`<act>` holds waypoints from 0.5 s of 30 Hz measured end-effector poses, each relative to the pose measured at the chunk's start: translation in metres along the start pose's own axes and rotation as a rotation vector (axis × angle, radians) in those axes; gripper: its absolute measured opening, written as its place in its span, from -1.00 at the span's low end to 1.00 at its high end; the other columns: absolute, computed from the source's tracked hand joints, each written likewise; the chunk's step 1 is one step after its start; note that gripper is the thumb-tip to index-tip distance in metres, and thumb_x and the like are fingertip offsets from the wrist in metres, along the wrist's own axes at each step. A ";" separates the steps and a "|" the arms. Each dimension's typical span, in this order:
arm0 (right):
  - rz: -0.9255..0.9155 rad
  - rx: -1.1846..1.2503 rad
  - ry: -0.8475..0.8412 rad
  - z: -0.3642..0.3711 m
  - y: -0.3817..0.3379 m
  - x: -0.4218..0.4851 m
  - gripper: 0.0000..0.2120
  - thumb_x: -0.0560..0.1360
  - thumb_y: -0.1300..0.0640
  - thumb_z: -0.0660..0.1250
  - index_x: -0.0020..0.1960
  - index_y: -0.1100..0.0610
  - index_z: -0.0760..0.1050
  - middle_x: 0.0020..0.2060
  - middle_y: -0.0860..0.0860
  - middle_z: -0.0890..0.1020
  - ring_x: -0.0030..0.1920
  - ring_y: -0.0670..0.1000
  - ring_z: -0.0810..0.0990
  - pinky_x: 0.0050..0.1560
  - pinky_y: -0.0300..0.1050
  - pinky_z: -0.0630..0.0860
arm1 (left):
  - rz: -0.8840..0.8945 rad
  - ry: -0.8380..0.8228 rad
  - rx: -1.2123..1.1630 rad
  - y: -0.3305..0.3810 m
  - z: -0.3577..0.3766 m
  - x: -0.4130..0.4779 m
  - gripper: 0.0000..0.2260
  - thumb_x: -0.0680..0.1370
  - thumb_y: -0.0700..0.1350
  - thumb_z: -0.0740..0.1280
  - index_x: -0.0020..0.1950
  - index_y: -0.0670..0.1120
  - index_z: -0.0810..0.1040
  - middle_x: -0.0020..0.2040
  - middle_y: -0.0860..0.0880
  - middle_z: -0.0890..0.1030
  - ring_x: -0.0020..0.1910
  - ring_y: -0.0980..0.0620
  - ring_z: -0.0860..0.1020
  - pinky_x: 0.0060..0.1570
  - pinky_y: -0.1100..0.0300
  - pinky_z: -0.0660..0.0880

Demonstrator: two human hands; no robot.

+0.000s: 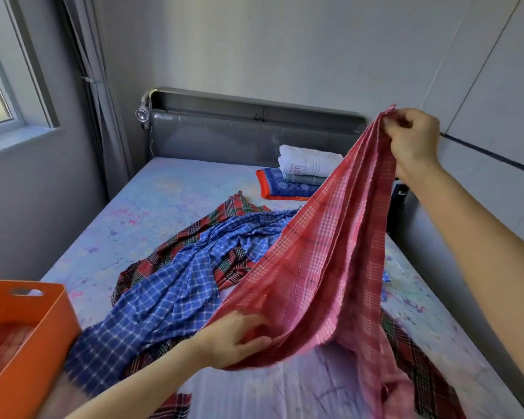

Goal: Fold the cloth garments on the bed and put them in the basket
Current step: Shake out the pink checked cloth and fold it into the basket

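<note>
My right hand (413,140), at 2 o'clock, pinches the gathered top edge of the pink checked cloth (324,252); my left hand (233,340), at 6 o'clock, grasps its lower fold, so both grips are closed on it above the bed (152,207). Blue checked cloth (164,297) and red tartan cloth (230,207) lie crumpled beneath. The orange basket (40,334) sits at 8 o'clock; folded stack (297,176) at 12.
</note>
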State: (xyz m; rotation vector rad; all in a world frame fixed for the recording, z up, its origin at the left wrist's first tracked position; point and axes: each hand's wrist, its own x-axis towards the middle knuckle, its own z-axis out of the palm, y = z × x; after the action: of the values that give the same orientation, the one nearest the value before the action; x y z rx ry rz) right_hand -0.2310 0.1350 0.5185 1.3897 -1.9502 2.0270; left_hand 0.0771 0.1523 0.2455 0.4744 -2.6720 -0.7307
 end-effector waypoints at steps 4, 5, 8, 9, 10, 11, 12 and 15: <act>0.032 0.015 0.047 -0.009 0.007 0.004 -0.75 0.47 0.25 0.32 -0.32 -0.02 0.51 -0.34 -0.10 0.55 -0.28 -0.14 0.50 -0.15 -0.19 0.48 | -0.036 -0.021 0.194 -0.007 0.013 -0.008 -0.63 0.49 0.14 0.05 -0.04 -0.08 0.50 -0.10 -0.09 0.59 -0.15 -0.09 0.51 -0.19 0.12 0.37; 0.035 0.008 0.052 -0.011 0.008 0.003 -0.75 0.47 0.25 0.32 -0.32 -0.02 0.50 -0.35 -0.11 0.54 -0.30 -0.16 0.49 -0.18 -0.23 0.47 | -0.095 -0.020 0.232 -0.010 0.014 -0.008 -0.57 0.45 0.14 -0.03 -0.02 -0.08 0.51 -0.05 -0.10 0.60 -0.12 -0.13 0.53 -0.20 0.11 0.39; 0.035 0.007 0.076 -0.017 0.013 0.003 -0.73 0.48 0.25 0.32 -0.33 -0.03 0.48 -0.37 -0.14 0.52 -0.36 -0.25 0.45 -0.25 -0.31 0.43 | -0.094 0.054 0.373 -0.010 0.013 -0.009 -0.55 0.43 0.11 -0.05 -0.01 -0.01 0.58 -0.11 -0.01 0.65 -0.20 -0.04 0.60 -0.32 0.22 0.45; 0.039 0.003 0.082 -0.020 0.016 0.005 -0.73 0.48 0.25 0.32 -0.33 -0.03 0.48 -0.37 -0.14 0.52 -0.37 -0.25 0.45 -0.25 -0.31 0.43 | -0.116 0.034 0.378 -0.009 0.009 -0.008 -0.62 0.47 0.09 -0.01 -0.09 0.04 0.59 -0.22 0.07 0.64 -0.32 0.05 0.60 -0.42 0.29 0.42; 0.045 0.007 0.090 -0.023 0.019 0.006 -0.73 0.48 0.25 0.32 -0.34 -0.02 0.48 -0.37 -0.13 0.52 -0.37 -0.24 0.45 -0.25 -0.30 0.43 | -0.159 -0.021 0.366 -0.010 0.005 -0.007 -0.61 0.54 0.09 -0.03 -0.18 0.08 0.59 -0.32 0.14 0.61 -0.42 0.13 0.56 -0.49 0.35 0.36; 0.059 0.010 0.096 -0.025 0.022 0.008 -0.74 0.47 0.25 0.33 -0.34 -0.01 0.49 -0.38 -0.12 0.52 -0.36 -0.21 0.46 -0.24 -0.27 0.44 | -0.141 0.034 0.459 -0.015 0.005 -0.006 -0.53 0.59 0.09 -0.10 -0.20 0.12 0.59 -0.37 0.17 0.59 -0.46 0.18 0.54 -0.50 0.39 0.32; 0.064 0.018 0.103 -0.028 0.025 0.009 -0.75 0.47 0.24 0.33 -0.34 0.00 0.49 -0.37 -0.11 0.53 -0.35 -0.19 0.47 -0.23 -0.23 0.45 | -0.173 0.011 0.472 -0.015 0.002 -0.008 -0.49 0.61 0.12 -0.15 -0.15 0.14 0.60 -0.35 0.16 0.60 -0.43 0.17 0.56 -0.47 0.37 0.35; 0.065 0.010 0.116 -0.035 0.035 0.012 -0.76 0.46 0.23 0.34 -0.35 0.00 0.49 -0.36 -0.11 0.53 -0.32 -0.16 0.48 -0.18 -0.18 0.47 | -0.241 0.018 0.356 -0.030 0.004 -0.008 -0.53 0.59 0.20 -0.08 0.19 0.01 0.51 -0.10 -0.05 0.64 -0.17 -0.08 0.59 -0.21 0.14 0.43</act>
State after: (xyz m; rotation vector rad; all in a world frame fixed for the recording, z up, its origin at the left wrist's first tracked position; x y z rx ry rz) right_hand -0.2778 0.1489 0.5037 1.1955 -1.9649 2.0963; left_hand 0.0899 0.1325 0.2246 0.8997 -2.7640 -0.3034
